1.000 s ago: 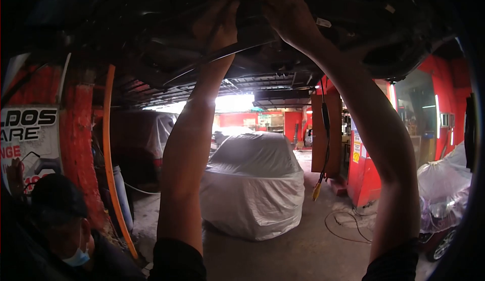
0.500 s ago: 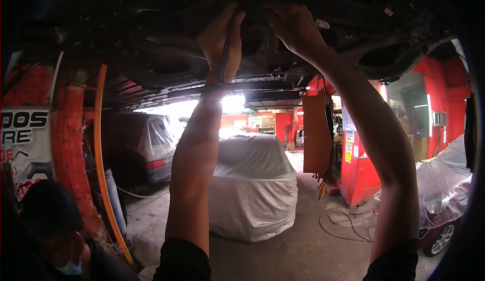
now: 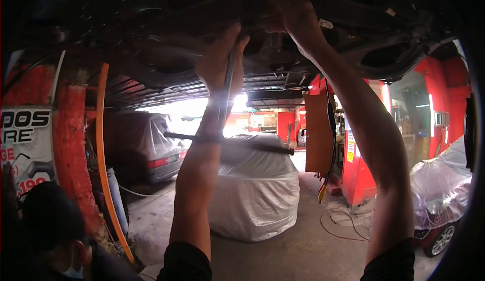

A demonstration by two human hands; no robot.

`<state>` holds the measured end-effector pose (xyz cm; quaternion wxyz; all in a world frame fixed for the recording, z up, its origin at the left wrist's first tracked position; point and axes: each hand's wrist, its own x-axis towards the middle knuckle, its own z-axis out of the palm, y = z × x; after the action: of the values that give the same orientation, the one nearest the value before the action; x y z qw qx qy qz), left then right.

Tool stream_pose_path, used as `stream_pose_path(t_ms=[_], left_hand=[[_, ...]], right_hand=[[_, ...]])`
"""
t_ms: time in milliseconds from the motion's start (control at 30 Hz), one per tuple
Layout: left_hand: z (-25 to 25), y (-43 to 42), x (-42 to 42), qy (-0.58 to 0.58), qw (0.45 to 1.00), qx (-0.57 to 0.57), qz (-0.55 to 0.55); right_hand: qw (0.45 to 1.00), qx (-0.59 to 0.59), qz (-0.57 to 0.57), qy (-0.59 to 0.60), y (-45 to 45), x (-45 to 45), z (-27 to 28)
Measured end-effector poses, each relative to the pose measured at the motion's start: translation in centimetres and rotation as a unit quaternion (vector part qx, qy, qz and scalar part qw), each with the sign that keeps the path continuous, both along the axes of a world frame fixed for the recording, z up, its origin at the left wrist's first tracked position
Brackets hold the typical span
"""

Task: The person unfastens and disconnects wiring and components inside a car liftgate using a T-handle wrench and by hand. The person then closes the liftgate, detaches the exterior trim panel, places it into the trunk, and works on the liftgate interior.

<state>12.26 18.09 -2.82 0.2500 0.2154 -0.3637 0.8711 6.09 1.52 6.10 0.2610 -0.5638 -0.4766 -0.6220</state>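
My left hand (image 3: pixel 221 61) is raised beneath the dark underside of a vehicle (image 3: pixel 166 38), with its fingers wrapped round the shaft of a T-handle wrench (image 3: pixel 268 148). The shaft runs down along my forearm to a long crossbar, which hangs in front of the covered car and looks slightly blurred. Higher up and to the right, my right hand (image 3: pixel 298 18) reaches against the underside with bent fingers. Shadow hides its fingertips and whatever they may hold.
A car under a silver cover (image 3: pixel 255 190) stands ahead. An orange upright bar (image 3: pixel 103 155) and a masked person (image 3: pixel 55 225) are at left. Cables with coloured plugs (image 3: pixel 322 192) hang beside a brown panel (image 3: pixel 317 134). A plastic-draped vehicle (image 3: pixel 439 180) is at right.
My left hand has come down from the underside, and the wrench's crossbar has dropped and tilted. My right hand has shifted slightly up and right, deeper into shadow.
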Motion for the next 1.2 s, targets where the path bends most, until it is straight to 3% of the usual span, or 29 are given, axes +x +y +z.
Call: stream_pose_path(t_ms=[33, 133, 167, 267, 300, 433, 567, 633, 667, 733, 767, 800, 833, 867, 900, 933, 967, 1000, 1033, 1067, 1100, 1167, 1200], left_hand=[[-1.1, 0.0, -0.1, 0.021, 1.000, -0.010, 0.011], [-4.2, -0.3, 0.9, -0.015, 0.999, 0.029, -0.009], [-5.7, -0.5, 0.6, 0.060, 0.997, 0.043, -0.037], [-9.0, -0.4, 1.5, 0.126, 0.992, 0.026, -0.006], [-9.9, 0.2, 1.7, 0.149, 0.984, 0.085, -0.052], [-12.6, 0.9, 2.9, 0.165, 0.986, 0.034, 0.004], [-13.0, 1.2, 4.1, 0.156, 0.982, 0.043, -0.099], [-13.8, 2.2, 4.3, 0.238, 0.967, 0.037, -0.088], [-14.5, 2.4, 4.6, 0.242, 0.966, 0.034, -0.084], [-16.5, 2.5, 5.8, 0.266, 0.947, 0.027, -0.181], [-17.7, 3.1, 6.8, 0.243, 0.965, 0.029, -0.098], [-19.2, 3.3, 6.7, 0.247, 0.964, 0.026, -0.097], [-21.1, 3.2, 6.4, 0.288, 0.951, 0.032, -0.111], [-23.0, 3.1, 6.1, 0.329, 0.936, 0.035, -0.121], [-25.3, 2.8, 6.2, 0.337, 0.935, 0.024, -0.113], [-28.0, 1.9, 6.8, 0.379, 0.898, 0.016, -0.223], [-30.6, 1.3, 7.2, 0.416, 0.848, 0.005, -0.329], [-32.9, 0.8, 7.7, 0.428, 0.845, -0.009, -0.320], [-35.1, 0.5, 7.8, 0.459, 0.836, 0.005, -0.302], [-37.4, 0.2, 7.5, 0.491, 0.824, 0.015, -0.284], [-39.8, -0.2, 6.7, 0.505, 0.819, -0.012, -0.272], [-44.1, -1.3, 4.9, 0.609, 0.751, 0.002, -0.255], [-46.4, -1.8, 4.5, 0.619, 0.745, -0.036, -0.246]], right_hand=[[0.968, 0.043, 0.192, 0.158, 0.8, -0.4, -0.7], [0.929, 0.004, 0.285, 0.238, 1.4, 0.8, -0.9], [0.927, 0.004, 0.287, 0.240, 1.6, 1.2, -1.3], [0.911, -0.049, 0.333, 0.237, 2.1, 2.2, -3.4], [0.906, -0.078, 0.342, 0.237, 2.2, 2.6, -4.2], [0.882, -0.100, 0.384, 0.255, 2.2, 5.2, -6.0], [0.885, -0.047, 0.348, 0.306, 2.3, 6.9, -6.3], [0.956, -0.135, 0.222, 0.139, 1.3, 9.7, -5.8], [0.954, -0.136, 0.226, 0.143, 1.0, 11.3, -6.4], [0.981, -0.087, 0.145, 0.091, 0.4, 13.9, -7.5], [0.947, -0.080, 0.260, 0.171, 0.8, 13.3, -9.5], [0.893, -0.072, 0.369, 0.247, 1.4, 12.5, -13.0], [0.961, -0.023, 0.218, 0.166, 1.9, 12.8, -15.5], [0.908, -0.009, 0.317, 0.274, 1.5, 13.7, -18.0], [0.966, -0.041, 0.152, 0.203, 0.3, 17.0, -20.6], [0.908, 0.048, 0.317, 0.268, 1.0, 19.8, -24.5], [0.971, 0.009, 0.117, 0.207, 0.5, 18.3, -26.8], [0.966, 0.003, 0.128, 0.223, 0.2, 19.1, -29.6], [0.873, 0.079, 0.296, 0.379, 0.1, 19.8, -32.6], [0.719, 0.150, 0.440, 0.517, 0.0, 20.2, -35.6], [0.702, 0.176, 0.412, 0.554, -0.4, 20.3, -38.5], [0.664, 0.175, 0.386, 0.616, -1.6, 21.3, -44.0], [0.735, 0.114, 0.321, 0.586, -2.3, 22.3, -47.2]])
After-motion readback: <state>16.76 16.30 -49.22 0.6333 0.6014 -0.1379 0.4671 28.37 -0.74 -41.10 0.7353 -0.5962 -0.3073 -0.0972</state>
